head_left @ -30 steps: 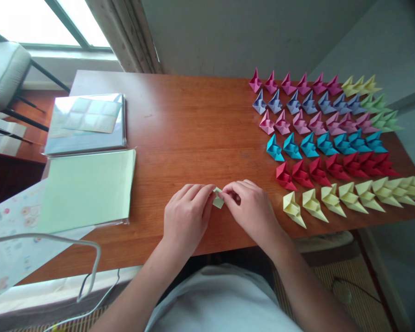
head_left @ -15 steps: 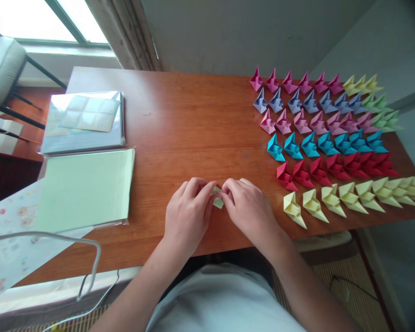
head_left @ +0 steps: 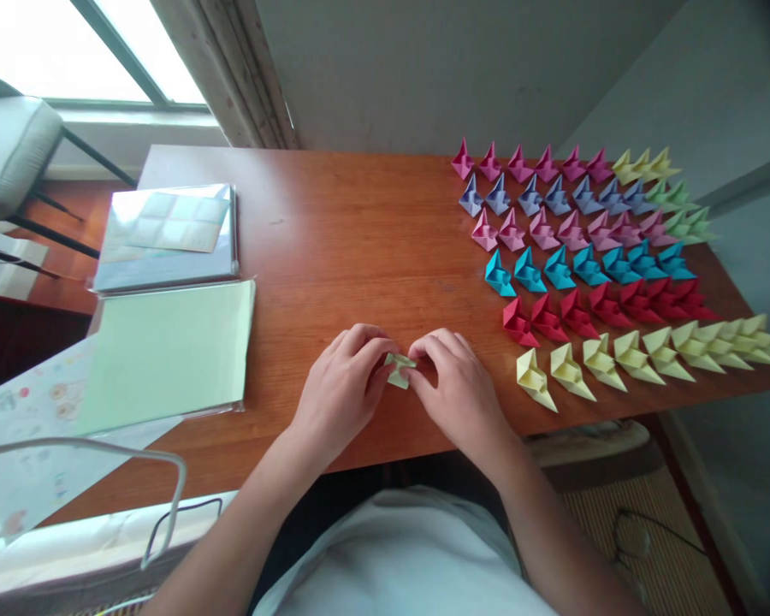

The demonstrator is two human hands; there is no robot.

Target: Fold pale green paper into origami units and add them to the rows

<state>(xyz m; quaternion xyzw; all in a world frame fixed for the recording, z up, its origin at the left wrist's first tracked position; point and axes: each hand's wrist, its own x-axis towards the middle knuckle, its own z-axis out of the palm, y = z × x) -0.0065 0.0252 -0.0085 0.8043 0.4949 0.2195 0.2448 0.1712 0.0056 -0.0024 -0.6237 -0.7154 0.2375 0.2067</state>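
Near the front edge of the table, a small piece of folded pale yellow-green paper [head_left: 399, 371] is between my hands. My left hand [head_left: 341, 387] pinches its left side between thumb and fingers. On its right side, the thumb and index finger of my right hand [head_left: 463, 382] close on the edge, with the thumb against the paper. Fingers cover part of the folds. To the right of my right hand stands a row of pale yellow folded paper pieces [head_left: 568, 372], pointed and overlapping toward the far end.
Behind the yellow row are rows of red [head_left: 577, 312], turquoise [head_left: 559, 269], pink [head_left: 542, 229], lilac [head_left: 530, 197] and magenta [head_left: 519, 162] folded pieces. A light green paper pack [head_left: 173, 355] and a wrapped pack [head_left: 167, 261] lie left. A bent white tube [head_left: 128, 447] crosses the lower left.
My right index finger has lifted slightly off the paper, and more of the folded piece shows between my hands. The whole view has shifted a little.
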